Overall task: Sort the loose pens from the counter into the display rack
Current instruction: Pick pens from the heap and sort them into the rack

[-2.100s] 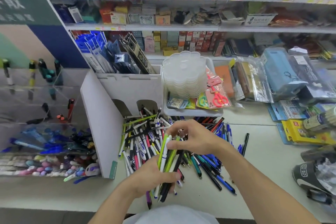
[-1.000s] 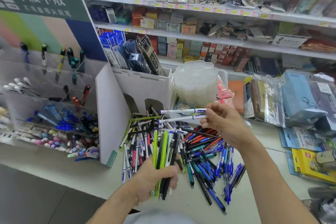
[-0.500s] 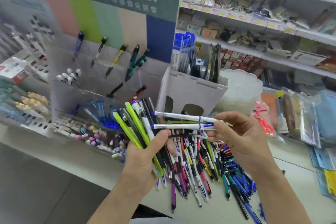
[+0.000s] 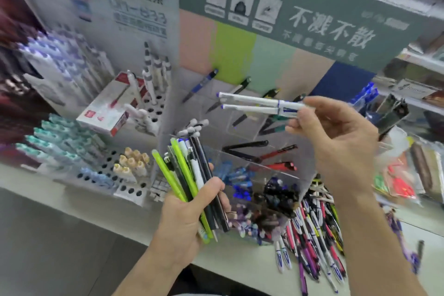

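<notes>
Gripping a fanned bundle of pens (image 4: 192, 175), green, white and dark ones, the left hand (image 4: 185, 218) sat low in front of the clear display rack (image 4: 249, 158). I logged the right hand (image 4: 336, 137) raised above the rack, pinching two white pens (image 4: 252, 102) with blue caps, held parallel and pointing left. Loose pens (image 4: 312, 230) lay heaped on the counter (image 4: 242, 269) beside the rack, under the right forearm.
</notes>
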Demonstrator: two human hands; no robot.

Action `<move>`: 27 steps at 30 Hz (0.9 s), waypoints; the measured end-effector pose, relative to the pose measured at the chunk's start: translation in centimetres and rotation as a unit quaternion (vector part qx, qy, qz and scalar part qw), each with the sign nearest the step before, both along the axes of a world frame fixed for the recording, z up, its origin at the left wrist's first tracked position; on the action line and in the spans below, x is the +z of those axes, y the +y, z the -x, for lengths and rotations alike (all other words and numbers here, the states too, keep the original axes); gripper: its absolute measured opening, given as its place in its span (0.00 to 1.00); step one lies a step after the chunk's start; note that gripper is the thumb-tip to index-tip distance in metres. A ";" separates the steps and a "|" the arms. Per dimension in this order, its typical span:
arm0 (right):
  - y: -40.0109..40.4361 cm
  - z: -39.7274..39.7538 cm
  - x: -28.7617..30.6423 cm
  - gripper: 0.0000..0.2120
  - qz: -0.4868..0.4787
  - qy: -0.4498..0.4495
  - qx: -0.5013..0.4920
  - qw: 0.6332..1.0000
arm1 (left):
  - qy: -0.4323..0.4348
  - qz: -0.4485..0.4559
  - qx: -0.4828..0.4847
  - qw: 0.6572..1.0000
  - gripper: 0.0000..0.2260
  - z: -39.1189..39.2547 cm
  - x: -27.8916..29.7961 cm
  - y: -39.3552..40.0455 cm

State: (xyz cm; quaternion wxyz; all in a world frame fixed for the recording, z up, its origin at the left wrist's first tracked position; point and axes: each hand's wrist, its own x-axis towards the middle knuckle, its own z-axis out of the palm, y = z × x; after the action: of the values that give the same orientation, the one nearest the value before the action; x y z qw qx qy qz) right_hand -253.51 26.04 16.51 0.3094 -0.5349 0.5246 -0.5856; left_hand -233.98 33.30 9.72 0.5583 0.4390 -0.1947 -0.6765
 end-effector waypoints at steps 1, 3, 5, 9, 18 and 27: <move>-1.1 -1.5 -0.3 0.05 0.007 0.019 0.004 1.000 | -0.002 -0.003 -0.005 1.000 0.03 -0.8 0.1 -0.1; -3.0 -4.1 -0.9 0.05 0.014 0.074 0.018 0.997 | 0.000 -0.013 -0.008 1.000 0.03 -2.0 0.3 -0.2; -4.6 -6.2 -1.7 0.04 0.016 0.157 0.033 0.987 | 0.008 -0.021 -0.013 1.000 0.05 -2.9 0.3 -0.2; -6.6 -9.3 -3.0 0.05 0.019 0.290 0.070 0.954 | -0.003 -0.027 -0.025 0.999 0.04 -4.1 0.0 -0.2; -5.4 -11.0 -5.4 0.18 0.081 0.387 0.166 0.903 | 0.009 -0.037 -0.052 0.998 0.13 -4.3 -1.1 -0.7; 1.0 -5.3 -4.3 0.14 -0.106 0.198 0.242 0.944 | 0.054 -0.028 -0.157 0.986 0.27 -2.1 -0.7 0.5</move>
State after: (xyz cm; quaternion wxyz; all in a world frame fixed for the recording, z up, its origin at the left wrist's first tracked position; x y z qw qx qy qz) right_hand -248.24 27.04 12.25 0.3865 -0.7150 0.4892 -0.3163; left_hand -231.88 33.82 9.02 0.4421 0.3811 -0.2117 -0.7838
